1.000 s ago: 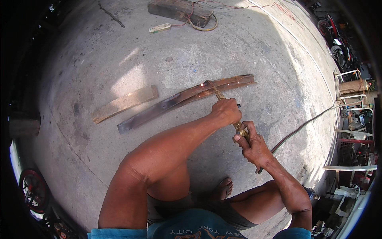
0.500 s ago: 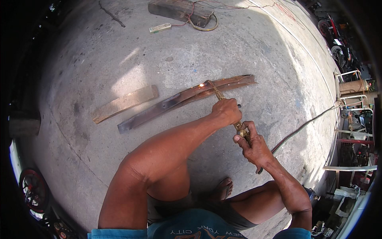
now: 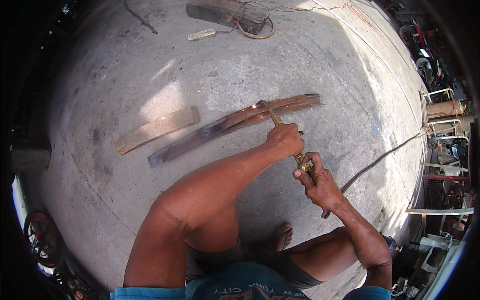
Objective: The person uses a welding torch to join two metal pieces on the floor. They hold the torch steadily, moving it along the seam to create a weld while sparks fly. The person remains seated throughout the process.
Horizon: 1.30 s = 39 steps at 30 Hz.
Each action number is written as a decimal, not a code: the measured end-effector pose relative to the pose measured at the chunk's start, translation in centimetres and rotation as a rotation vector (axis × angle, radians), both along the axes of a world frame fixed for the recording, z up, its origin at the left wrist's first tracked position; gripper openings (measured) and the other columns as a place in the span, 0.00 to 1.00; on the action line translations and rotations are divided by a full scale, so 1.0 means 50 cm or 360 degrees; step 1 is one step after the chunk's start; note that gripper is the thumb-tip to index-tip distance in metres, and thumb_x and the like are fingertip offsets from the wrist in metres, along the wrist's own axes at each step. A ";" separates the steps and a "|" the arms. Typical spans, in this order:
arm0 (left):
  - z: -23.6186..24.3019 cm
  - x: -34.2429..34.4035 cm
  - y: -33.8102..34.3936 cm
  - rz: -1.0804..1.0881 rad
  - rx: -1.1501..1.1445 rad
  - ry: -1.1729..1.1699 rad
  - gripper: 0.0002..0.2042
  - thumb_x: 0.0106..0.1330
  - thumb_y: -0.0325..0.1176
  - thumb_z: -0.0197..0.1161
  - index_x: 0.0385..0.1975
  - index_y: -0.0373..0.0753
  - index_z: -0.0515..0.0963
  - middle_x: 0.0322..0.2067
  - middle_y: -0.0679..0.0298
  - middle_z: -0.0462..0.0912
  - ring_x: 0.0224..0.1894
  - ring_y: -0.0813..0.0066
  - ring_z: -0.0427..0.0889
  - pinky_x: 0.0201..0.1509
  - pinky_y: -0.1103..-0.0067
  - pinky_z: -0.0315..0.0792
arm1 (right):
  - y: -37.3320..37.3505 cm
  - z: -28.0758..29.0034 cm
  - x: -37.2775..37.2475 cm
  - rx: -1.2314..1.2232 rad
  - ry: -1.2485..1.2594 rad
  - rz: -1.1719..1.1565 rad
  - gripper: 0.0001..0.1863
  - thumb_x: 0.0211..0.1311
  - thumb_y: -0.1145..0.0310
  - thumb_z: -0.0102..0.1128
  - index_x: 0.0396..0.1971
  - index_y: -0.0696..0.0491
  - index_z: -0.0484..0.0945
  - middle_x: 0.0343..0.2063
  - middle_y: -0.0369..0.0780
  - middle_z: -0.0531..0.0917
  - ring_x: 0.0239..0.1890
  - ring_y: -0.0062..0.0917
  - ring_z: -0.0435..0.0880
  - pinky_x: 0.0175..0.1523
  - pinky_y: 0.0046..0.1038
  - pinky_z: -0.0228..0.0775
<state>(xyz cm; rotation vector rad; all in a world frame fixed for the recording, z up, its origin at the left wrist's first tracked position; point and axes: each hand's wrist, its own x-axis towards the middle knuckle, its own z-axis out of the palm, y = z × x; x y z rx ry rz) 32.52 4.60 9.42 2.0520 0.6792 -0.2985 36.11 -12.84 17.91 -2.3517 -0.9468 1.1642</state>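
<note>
A brass cutting torch (image 3: 274, 118) runs between my two hands, its bent tip over a long rusty steel channel (image 3: 200, 137) on the concrete. At the tip a bright orange spot glows on the metal, with small sparks nearby. My left hand (image 3: 285, 140) is wrapped round the torch's front tube. Farther back, my right hand (image 3: 321, 186) grips the torch body by its valves, thumb and forefinger at the brass fittings. A dark seam splits the channel's right half lengthwise. The left end looks greyish and scorched.
Left of the channel lies a wooden block (image 3: 157, 130). A dark hose (image 3: 380, 162) trails from my right hand to the right. Farther off are a heavy timber (image 3: 227, 15), a power strip (image 3: 201, 35) and thin red wires. Metal racks (image 3: 442, 125) line the right side.
The glowing spot at the torch tip has shifted very slightly to the right along the channel. Both hands keep nearly the same place and grip.
</note>
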 end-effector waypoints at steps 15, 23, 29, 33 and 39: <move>0.007 -0.003 0.002 -0.0004 -0.0027 0.0022 0.19 0.61 0.40 0.62 0.44 0.30 0.82 0.43 0.46 0.87 0.48 0.48 0.87 0.54 0.60 0.78 | 0.002 0.004 -0.003 -0.0004 0.0005 0.0001 0.17 0.77 0.60 0.58 0.55 0.46 0.61 0.27 0.45 0.79 0.30 0.31 0.80 0.40 0.37 0.72; 0.002 -0.002 0.002 -0.0011 -0.0019 0.0005 0.19 0.61 0.39 0.62 0.44 0.30 0.82 0.44 0.45 0.86 0.49 0.47 0.86 0.55 0.60 0.78 | 0.001 0.005 -0.005 0.0013 -0.0015 0.0009 0.18 0.77 0.61 0.58 0.57 0.46 0.63 0.28 0.44 0.80 0.31 0.31 0.79 0.40 0.37 0.72; -0.001 -0.002 0.002 -0.0004 -0.0025 0.0003 0.19 0.60 0.39 0.62 0.44 0.30 0.82 0.44 0.45 0.86 0.49 0.46 0.86 0.55 0.60 0.78 | 0.005 0.012 -0.005 -0.0035 0.0000 0.0004 0.18 0.77 0.60 0.57 0.59 0.46 0.63 0.27 0.45 0.80 0.31 0.31 0.80 0.41 0.37 0.72; 0.000 -0.002 0.000 0.0009 -0.0019 -0.0002 0.19 0.61 0.40 0.62 0.44 0.30 0.82 0.44 0.44 0.86 0.49 0.46 0.86 0.55 0.60 0.78 | 0.005 0.013 -0.006 -0.0038 0.0012 0.0009 0.18 0.78 0.59 0.55 0.59 0.46 0.64 0.27 0.45 0.81 0.31 0.31 0.81 0.41 0.37 0.73; 0.005 -0.003 0.003 -0.0017 -0.0042 0.0022 0.19 0.61 0.40 0.62 0.44 0.30 0.82 0.44 0.44 0.86 0.49 0.46 0.86 0.55 0.60 0.78 | 0.002 0.009 -0.003 -0.0022 0.0033 0.0010 0.18 0.79 0.59 0.54 0.60 0.46 0.63 0.27 0.46 0.81 0.31 0.31 0.82 0.41 0.37 0.73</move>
